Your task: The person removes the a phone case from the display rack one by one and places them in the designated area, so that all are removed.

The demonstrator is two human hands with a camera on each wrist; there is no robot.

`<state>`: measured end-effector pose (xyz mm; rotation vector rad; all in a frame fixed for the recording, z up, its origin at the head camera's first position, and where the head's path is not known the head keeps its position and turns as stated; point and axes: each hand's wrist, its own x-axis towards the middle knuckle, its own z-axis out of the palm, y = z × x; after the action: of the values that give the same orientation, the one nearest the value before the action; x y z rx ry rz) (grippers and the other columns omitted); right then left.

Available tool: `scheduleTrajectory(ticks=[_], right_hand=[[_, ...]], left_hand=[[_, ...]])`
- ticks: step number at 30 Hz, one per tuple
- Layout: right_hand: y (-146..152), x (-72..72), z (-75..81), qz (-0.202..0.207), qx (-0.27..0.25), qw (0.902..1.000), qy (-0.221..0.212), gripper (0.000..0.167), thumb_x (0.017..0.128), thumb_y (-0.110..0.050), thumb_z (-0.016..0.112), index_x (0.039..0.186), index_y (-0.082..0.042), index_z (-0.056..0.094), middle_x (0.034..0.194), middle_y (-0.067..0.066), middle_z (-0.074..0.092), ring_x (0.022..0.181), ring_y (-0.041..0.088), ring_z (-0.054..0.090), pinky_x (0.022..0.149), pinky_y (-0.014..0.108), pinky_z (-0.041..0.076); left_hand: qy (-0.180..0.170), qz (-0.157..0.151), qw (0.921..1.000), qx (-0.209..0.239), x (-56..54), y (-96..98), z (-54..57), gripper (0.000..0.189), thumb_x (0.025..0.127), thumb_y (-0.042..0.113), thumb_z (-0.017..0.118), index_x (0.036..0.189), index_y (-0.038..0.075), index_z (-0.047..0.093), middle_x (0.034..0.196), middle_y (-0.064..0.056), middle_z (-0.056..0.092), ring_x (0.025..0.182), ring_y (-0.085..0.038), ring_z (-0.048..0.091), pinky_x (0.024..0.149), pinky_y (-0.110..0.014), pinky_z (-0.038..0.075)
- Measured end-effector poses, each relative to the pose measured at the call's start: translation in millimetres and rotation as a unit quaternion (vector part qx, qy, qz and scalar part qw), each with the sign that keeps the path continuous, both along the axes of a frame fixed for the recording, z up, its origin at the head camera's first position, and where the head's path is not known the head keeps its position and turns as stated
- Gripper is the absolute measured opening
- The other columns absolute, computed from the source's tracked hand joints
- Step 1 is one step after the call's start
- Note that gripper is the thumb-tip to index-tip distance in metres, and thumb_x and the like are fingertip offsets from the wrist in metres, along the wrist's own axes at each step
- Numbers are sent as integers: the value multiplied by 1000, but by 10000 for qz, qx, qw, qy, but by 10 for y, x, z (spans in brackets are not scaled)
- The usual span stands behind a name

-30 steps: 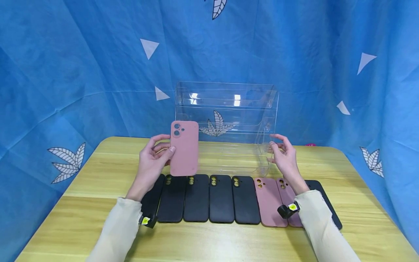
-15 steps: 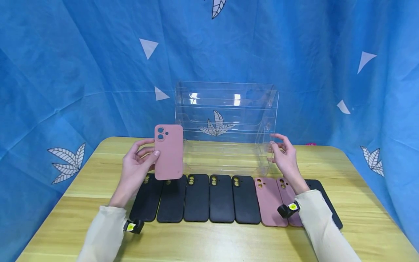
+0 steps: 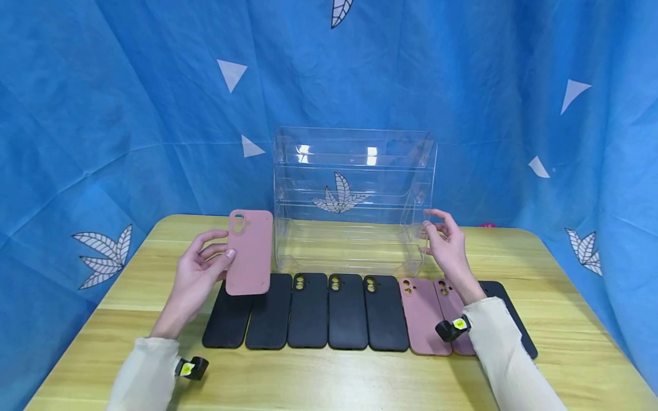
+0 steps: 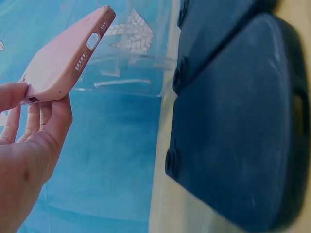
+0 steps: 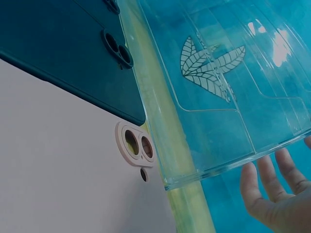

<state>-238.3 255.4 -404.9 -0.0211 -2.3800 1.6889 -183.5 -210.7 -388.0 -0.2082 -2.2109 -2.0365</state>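
My left hand (image 3: 197, 271) pinches a pink phone case (image 3: 249, 251) by its left edge, thumb on the back face. The case stands upright above the two leftmost black cases, its camera cutout at the top; in the left wrist view its bottom edge with port and speaker holes shows. A clear tiered display rack (image 3: 354, 200) stands at the back of the table. At the rack's right side is my right hand (image 3: 448, 245), its fingertips (image 5: 266, 167) against the outer side panel, loosely bent and not wrapped round it.
A row of black phone cases (image 3: 347, 314) lies in front of the rack. Two pink cases (image 3: 424, 319) and another black case (image 3: 509, 314) continue it on the right, partly under my right arm. A blue curtain (image 3: 154, 114) hangs behind the wooden table (image 3: 308, 379).
My left hand has carried the pink case left and down, away from the rack's front, uncovering its left side. My right hand stays at the rack's side.
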Motion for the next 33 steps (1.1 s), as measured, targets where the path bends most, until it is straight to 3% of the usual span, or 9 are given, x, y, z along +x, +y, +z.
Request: scheduleTrajectory(ticks=[14,20,28,33], right_hand=[[2,-4,-8,-6,-14,10000,33,46,109,-32,44,152,-13,43,122,18,55,96,1,65,72,21,62],[-2,-3,-2,-14,-28,10000,-4,47,109,-32,44,152,-14,43,122,16,55,98,4,65,73,21,62],[-3,-10,-10,-27,-33,10000,-9,46,109,-32,44,152,-14,43,122,14,55,100,8,65,72,21,62],[1,-11,-9,-31,-53,10000,-8,46,109,-32,44,151,-14,44,122,14,55,100,9,66,72,21,62]], left_hand=[[-532,197,9980,-263,117,-446,-136,39,101,18,66,137,21,51,103,15,70,85,-1,71,70,-24,62],[-716,63,9969,-312,148,-634,-160,39,101,19,66,137,23,51,103,15,70,86,-2,72,69,-26,63],[-1133,-132,9898,-856,217,-882,-181,37,103,23,63,137,26,49,104,16,69,88,-4,70,71,-29,63],[-1335,-263,9882,-707,253,-1021,-216,35,103,18,62,134,26,49,103,15,70,86,-6,71,69,-30,62]])
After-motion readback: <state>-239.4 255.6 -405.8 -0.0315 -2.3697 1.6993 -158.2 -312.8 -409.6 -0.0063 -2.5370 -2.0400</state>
